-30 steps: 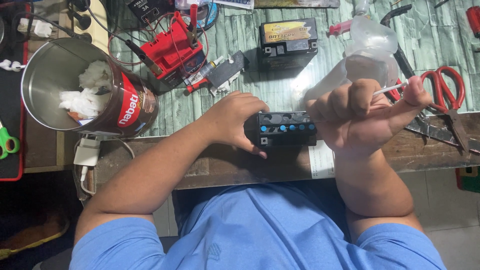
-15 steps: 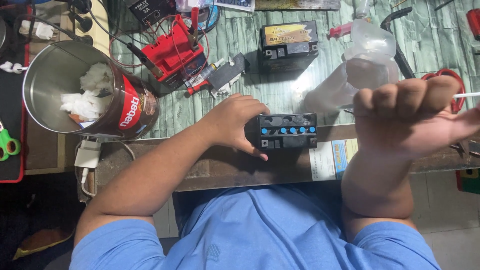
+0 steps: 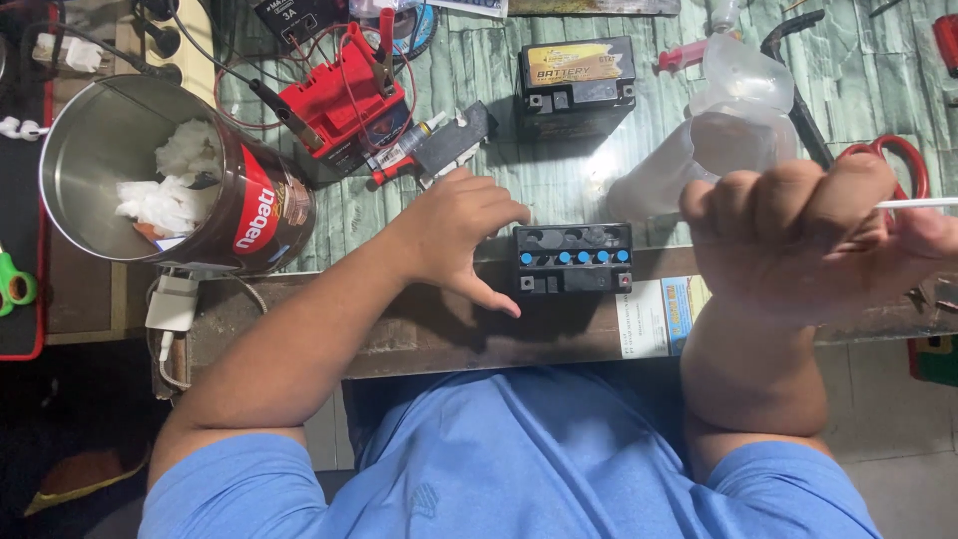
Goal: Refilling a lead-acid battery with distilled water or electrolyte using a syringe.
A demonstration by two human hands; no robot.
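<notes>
Six blue caps (round) stud boxy black battery [image 3: 572, 259].

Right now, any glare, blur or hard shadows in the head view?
Head view: glare patch on the green tabletop beside the clear plastic bottle; right hand, close to the lens, looks slightly soft; left hand casts a dark shadow on the bench edge; small black battery is sharp.

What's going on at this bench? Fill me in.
A person in a blue shirt sits at a cluttered workbench. The left hand rests open beside a small black battery with blue caps. The right hand, raised in a fist, has a grip on a thin white stick. A metal tin holds white tissue.
</notes>
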